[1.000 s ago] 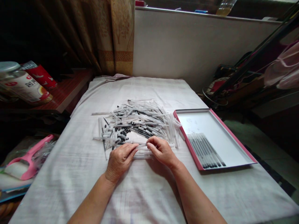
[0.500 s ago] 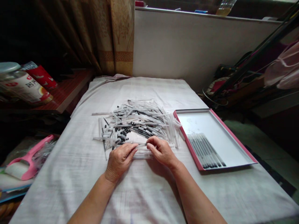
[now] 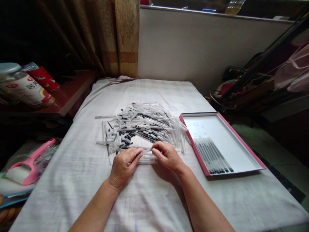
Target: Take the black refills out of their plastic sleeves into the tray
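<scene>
Pen parts (image 3: 152,123), clear and black, heaped on cloth-covered tabletop (image 3: 149,199). Left hand (image 3: 125,164) and right hand (image 3: 167,157), fingertips pinched on one slim piece (image 3: 147,149) before the heap; exact part too small to tell. Pink-edged box (image 3: 220,135) at right, holding row of pens (image 3: 212,156).

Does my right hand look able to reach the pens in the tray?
Likely yes: the tray is open-topped, and only its pink rim seems to stand between the right hand and the pens.

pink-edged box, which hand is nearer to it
Right. The right hand is left of the pink-edged box, apart from it; the left hand is farther left, beyond the right hand.
</scene>
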{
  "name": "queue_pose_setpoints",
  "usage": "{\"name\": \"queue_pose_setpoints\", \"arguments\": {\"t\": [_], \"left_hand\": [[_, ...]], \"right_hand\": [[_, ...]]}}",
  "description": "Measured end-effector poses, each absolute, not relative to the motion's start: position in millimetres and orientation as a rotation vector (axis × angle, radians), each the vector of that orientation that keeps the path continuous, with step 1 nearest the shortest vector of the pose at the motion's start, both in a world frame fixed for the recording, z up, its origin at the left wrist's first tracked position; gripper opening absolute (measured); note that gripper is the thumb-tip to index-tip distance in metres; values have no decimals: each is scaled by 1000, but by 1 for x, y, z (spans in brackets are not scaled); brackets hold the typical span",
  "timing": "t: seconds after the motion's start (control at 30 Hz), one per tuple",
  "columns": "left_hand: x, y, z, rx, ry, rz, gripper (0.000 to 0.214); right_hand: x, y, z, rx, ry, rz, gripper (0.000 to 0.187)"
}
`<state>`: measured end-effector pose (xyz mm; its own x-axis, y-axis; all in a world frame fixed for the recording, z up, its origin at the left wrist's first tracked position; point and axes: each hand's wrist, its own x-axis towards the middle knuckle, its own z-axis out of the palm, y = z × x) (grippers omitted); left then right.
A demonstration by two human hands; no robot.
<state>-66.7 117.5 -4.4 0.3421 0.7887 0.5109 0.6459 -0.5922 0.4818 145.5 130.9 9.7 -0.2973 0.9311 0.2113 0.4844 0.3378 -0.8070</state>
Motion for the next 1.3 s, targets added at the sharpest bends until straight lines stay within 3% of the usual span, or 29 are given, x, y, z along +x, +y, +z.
{"name": "queue_pose_setpoints", "arguments": {"t": [0.17,0.33,0.47,0.7,0.93,1.3], "left_hand": [[-66,117,-4,2413,1286,1068,20],[-66,117,-5,2397,1297,1057,20],[-66,117,-5,2399,1302,1047,20],[-65,118,-4,2435,1312,1113,19],[-65,118,-3,2419,1327,1104,18],[-64,118,-2,2431,1307,1121,17]], "right_hand": [[146,132,6,-1283,-1959,788,32],[150,130,10,-1230,-1910,920,11],[150,131,10,-1227,-1887,934,8],[148,132,3,-1297,-1905,873,30],[151,131,13,-1243,-1942,885,13],[145,130,8,-1279,-1979,807,25]]}}
